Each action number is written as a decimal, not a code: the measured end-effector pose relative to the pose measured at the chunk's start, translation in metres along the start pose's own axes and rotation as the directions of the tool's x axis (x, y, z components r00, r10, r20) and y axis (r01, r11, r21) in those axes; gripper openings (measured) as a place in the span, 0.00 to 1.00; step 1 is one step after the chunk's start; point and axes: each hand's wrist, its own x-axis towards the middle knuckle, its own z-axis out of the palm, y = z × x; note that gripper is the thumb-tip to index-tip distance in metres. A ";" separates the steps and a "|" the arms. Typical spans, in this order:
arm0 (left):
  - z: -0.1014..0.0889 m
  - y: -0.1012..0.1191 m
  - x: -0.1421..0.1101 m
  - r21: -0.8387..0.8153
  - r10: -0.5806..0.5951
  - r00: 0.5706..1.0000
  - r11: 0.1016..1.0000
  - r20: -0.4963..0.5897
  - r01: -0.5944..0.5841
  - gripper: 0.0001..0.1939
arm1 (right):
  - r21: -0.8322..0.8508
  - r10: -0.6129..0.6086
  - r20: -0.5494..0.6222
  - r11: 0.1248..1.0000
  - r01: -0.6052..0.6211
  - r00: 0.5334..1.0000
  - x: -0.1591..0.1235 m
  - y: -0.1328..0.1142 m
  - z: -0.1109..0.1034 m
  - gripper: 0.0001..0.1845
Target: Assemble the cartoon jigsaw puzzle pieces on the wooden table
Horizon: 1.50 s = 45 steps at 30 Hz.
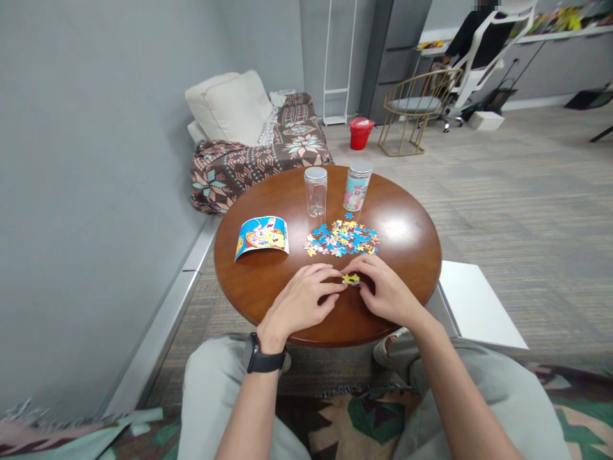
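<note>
Both my hands rest on the near part of a round wooden table (412,255). My left hand (301,300) and my right hand (385,291) pinch small yellow puzzle pieces (351,279) between their fingertips, the pieces lying on the tabletop. Just beyond them lies a loose heap of blue, yellow and pink puzzle pieces (342,237). A curled picture sheet (262,236) lies to the left of the heap. An empty clear jar (315,191) and a jar with a printed label (357,186) stand upright behind the heap. A black watch sits on my left wrist.
A low mattress with a patterned blanket (261,153) and pillows lies by the grey wall at the left. A white low stand (472,303) is by the table's right. Farther off are a red bucket (360,133), a gold wire chair (414,108) and a seated person (472,35).
</note>
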 end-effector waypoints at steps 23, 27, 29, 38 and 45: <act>-0.002 0.001 0.000 -0.067 -0.042 0.994 0.997 -0.098 0.036 0.07 | 0.141 0.017 -0.074 0.990 -0.006 0.997 0.000 0.009 0.004 0.16; -0.002 0.001 0.000 -0.073 -0.051 0.995 0.996 -0.091 0.045 0.08 | 0.130 0.013 -0.083 0.992 -0.003 0.996 0.001 0.008 0.004 0.18; -0.003 0.002 0.000 -0.077 -0.054 0.995 0.996 -0.087 0.047 0.09 | 0.116 0.008 -0.077 0.993 0.001 0.997 0.001 0.006 0.004 0.16; -0.005 0.003 0.000 -0.082 -0.062 0.996 0.995 -0.070 0.057 0.09 | 0.077 -0.003 -0.052 0.997 0.007 0.999 0.000 0.003 0.005 0.08; -0.004 0.002 0.001 -0.092 -0.081 0.994 0.993 -0.068 0.074 0.11 | 0.075 -0.009 -0.046 0.997 0.012 0.999 0.001 0.005 0.005 0.07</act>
